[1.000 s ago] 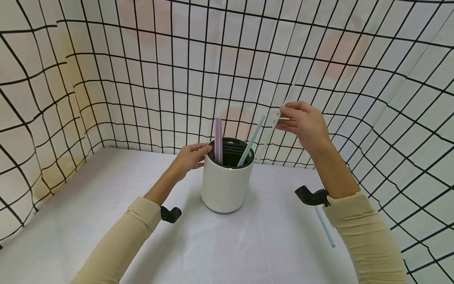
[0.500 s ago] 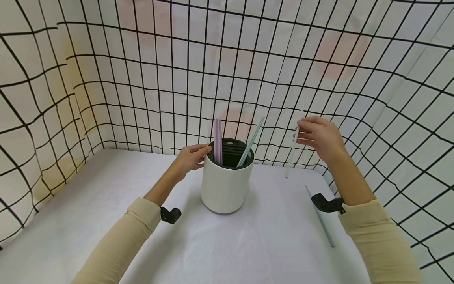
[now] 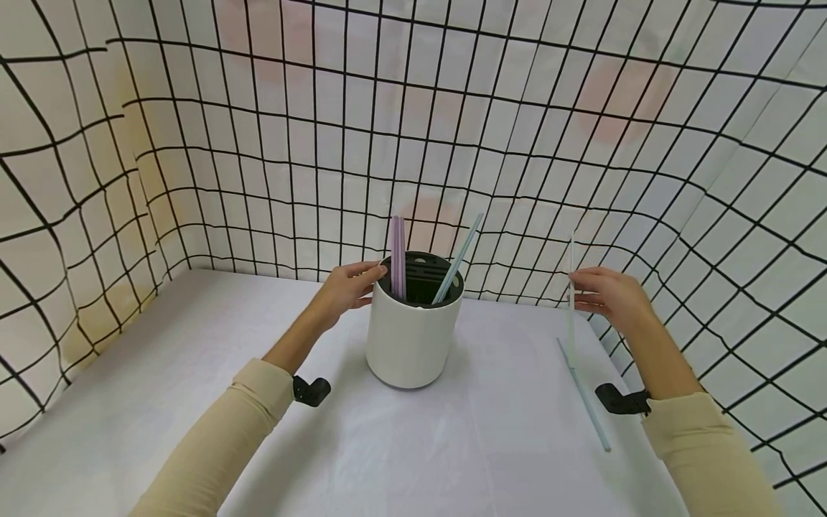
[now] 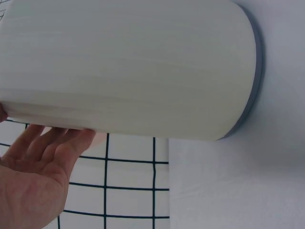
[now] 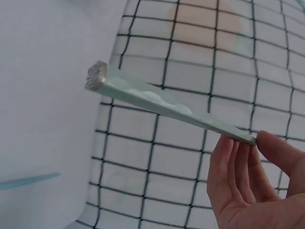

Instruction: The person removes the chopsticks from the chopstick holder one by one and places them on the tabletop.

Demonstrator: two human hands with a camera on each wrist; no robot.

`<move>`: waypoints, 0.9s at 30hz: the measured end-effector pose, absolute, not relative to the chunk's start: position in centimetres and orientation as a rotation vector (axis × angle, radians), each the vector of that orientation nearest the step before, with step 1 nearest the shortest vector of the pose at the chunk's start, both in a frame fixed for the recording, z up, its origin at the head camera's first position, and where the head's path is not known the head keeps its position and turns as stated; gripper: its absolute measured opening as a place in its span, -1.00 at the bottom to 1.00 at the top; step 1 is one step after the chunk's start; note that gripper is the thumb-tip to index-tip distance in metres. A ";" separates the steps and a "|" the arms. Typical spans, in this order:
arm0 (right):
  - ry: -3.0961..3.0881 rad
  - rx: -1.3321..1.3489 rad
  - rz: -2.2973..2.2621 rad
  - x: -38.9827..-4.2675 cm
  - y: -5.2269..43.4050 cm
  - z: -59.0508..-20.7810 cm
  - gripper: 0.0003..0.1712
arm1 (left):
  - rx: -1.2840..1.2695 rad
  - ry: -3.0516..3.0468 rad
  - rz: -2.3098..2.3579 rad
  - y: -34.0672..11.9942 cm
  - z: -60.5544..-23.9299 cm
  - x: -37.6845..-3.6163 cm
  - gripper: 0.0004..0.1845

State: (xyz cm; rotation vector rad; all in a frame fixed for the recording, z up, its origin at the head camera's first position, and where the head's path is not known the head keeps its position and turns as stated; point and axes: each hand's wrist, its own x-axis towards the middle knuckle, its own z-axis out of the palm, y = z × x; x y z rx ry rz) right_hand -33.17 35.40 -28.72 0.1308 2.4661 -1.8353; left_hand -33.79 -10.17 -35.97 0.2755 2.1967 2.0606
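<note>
A black-gridded white cloth walls in your white table point(image 3: 194, 402). Your left hand point(image 3: 345, 287) rests straight-fingered against the rim of the white holder point(image 3: 413, 337), which stands mid-table with a purple straw point(image 3: 397, 255) and a blue straw point(image 3: 460, 256) in it. Your right hand point(image 3: 610, 296) pinches a clear straw point(image 3: 571, 287) upright, well right of the holder, just above another straw point(image 3: 584, 395) lying flat.
</note>
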 end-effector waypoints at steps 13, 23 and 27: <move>2.379 0.310 -1.681 -33.7 40.2 -37.0 -0.71 | 0.256 2.194 2.060 -10.1 -35.9 -33.8 -0.42; 2.312 0.435 -1.614 -33.1 42.7 -41.3 -0.83 | 0.262 2.199 2.063 -10.1 -35.8 -33.7 -0.43; 2.296 0.460 -1.609 -32.9 43.0 -42.3 -0.71 | 0.255 2.204 2.056 -10.1 -35.9 -33.8 -0.42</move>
